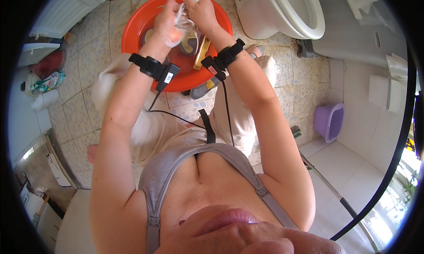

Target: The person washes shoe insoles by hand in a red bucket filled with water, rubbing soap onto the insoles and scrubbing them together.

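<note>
Over an orange-red plastic basin (132,39), my left hand (169,25) and my right hand (201,10) are close together. Whitish wet shoelaces or strings (183,18) hang between them, gripped by the fingers of both. White suds cover parts of both hands. Inside the basin, beneath the hands, lie a grey and yellowish shoe sole or insole (189,47) and a long yellow brush or bar (202,53), its exact kind unclear. Each wrist wears a black strap with a small cabled device.
A white toilet (265,15) stands beyond the basin to the right. A slipper (200,90) shows at the basin's near edge. At the right are a purple bucket (319,121) and a long-handled mop or broom (334,184). Packages (49,82) and a paper roll (46,100) lie left.
</note>
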Action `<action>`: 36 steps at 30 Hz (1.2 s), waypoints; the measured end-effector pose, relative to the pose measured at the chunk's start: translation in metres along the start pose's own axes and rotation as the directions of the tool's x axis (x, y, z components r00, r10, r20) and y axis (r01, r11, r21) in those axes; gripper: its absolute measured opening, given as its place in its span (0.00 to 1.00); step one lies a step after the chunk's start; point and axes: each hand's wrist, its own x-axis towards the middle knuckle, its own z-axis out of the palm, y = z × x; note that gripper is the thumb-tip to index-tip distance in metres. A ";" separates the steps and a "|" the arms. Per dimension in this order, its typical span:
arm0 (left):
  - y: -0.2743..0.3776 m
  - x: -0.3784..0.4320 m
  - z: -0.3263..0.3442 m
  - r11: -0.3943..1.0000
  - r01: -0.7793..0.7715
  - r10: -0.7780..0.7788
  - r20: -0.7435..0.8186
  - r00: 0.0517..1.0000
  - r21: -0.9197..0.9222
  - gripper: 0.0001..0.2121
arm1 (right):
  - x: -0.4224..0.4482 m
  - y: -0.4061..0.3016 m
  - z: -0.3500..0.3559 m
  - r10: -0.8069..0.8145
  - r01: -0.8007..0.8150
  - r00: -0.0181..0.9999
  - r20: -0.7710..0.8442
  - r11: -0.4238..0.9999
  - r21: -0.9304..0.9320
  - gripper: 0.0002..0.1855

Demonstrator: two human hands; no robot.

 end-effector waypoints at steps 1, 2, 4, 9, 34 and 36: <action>0.001 0.000 -0.001 1.000 0.005 -0.005 0.008 1.000 0.003 0.18 | 0.004 0.005 -0.002 -0.002 0.002 1.000 -0.009 1.000 -0.003 0.16; 0.002 -0.014 0.020 0.996 -0.084 0.083 -0.048 0.995 -0.019 0.18 | 0.007 0.012 -0.006 0.142 -0.147 0.989 0.037 0.950 0.277 0.16; 0.000 -0.022 0.031 0.980 -0.196 0.191 -0.114 0.975 -0.031 0.19 | 0.003 0.013 -0.006 0.246 -0.281 0.959 0.138 0.800 0.531 0.17; -0.009 -0.009 0.019 0.913 -0.331 0.377 -0.182 0.908 0.236 0.14 | -0.047 -0.024 0.022 -0.114 0.113 0.993 0.010 0.971 -0.209 0.17; -0.023 -0.009 0.020 0.975 -0.215 0.218 -0.034 0.975 0.061 0.13 | -0.016 -0.019 0.000 -0.243 0.221 0.970 -0.032 0.922 -0.317 0.08; -0.015 -0.004 0.016 0.988 -0.157 0.156 -0.082 0.984 0.005 0.12 | -0.027 -0.017 0.003 -0.488 0.445 0.873 0.023 0.775 -0.449 0.08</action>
